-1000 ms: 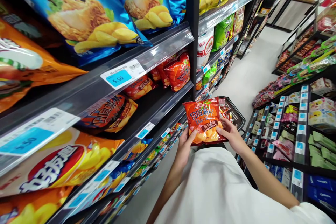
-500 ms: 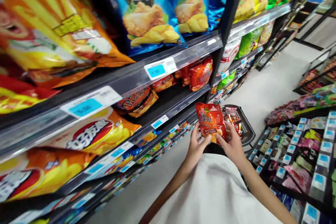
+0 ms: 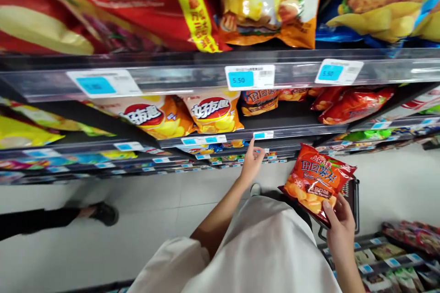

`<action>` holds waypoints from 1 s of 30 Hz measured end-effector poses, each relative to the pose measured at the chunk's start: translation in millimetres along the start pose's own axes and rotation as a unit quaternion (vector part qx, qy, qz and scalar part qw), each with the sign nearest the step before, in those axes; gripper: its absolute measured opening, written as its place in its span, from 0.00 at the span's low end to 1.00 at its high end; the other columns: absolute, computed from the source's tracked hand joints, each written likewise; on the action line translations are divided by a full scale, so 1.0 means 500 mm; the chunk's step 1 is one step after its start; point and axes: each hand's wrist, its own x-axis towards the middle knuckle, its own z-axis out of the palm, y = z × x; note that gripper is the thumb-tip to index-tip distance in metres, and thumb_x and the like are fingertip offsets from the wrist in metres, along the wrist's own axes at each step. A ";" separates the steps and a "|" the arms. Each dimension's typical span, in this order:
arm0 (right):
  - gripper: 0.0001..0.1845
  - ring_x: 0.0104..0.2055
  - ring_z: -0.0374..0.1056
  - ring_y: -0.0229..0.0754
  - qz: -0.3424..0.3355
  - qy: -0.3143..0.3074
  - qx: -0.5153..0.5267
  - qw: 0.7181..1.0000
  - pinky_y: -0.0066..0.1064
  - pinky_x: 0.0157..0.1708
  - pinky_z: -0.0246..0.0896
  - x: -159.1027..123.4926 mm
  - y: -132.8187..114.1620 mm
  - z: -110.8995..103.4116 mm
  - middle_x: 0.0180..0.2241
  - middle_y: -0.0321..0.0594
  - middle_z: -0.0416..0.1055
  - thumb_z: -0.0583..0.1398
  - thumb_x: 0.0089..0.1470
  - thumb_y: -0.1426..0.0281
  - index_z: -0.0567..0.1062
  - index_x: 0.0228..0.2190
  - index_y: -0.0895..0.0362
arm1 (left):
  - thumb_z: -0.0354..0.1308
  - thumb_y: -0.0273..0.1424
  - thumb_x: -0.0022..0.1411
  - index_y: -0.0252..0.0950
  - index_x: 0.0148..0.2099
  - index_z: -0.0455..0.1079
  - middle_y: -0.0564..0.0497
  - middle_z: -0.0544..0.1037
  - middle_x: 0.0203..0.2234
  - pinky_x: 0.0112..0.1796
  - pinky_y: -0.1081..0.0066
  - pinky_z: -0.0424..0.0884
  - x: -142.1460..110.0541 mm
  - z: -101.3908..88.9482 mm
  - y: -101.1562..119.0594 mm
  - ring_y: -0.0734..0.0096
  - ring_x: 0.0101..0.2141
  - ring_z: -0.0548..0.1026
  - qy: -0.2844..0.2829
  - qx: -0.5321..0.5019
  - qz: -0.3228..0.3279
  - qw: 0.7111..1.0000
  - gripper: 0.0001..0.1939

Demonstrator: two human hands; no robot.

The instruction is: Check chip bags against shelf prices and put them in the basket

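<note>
Along a supermarket snack aisle, near right: a right hand (image 3: 340, 224), fingers and thumb clamped on the lower corner of a red-orange foil crisp bag (image 3: 318, 181). This corner grip leaves the printed front uncovered and keeps the bag raised just above a dark plastic shopping basket (image 3: 352, 197). Near centre: a left hand (image 3: 252, 163), empty, fingers apart, forefinger extended toward a small white-and-blue shelf label (image 3: 263, 134), its tip just below it; contact cannot be told. Far right: similar red-orange foil bags (image 3: 355, 106) on a black shelf. Far centre: yellow-orange crisp bags (image 3: 215, 112), below a white 5.50 price tag (image 3: 250, 78) on a clear plastic rail, placed to mark stock.
</note>
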 end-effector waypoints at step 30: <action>0.42 0.45 0.72 0.47 0.143 -0.095 0.002 0.985 0.40 0.46 0.73 -0.025 0.001 0.127 0.48 0.38 0.75 0.78 0.32 0.56 0.76 0.51 0.47 | 0.47 0.32 0.69 0.28 0.76 0.33 0.40 0.81 0.37 0.39 0.61 0.71 0.016 -0.331 0.056 0.49 0.40 0.79 0.142 0.567 -0.135 0.800 0.41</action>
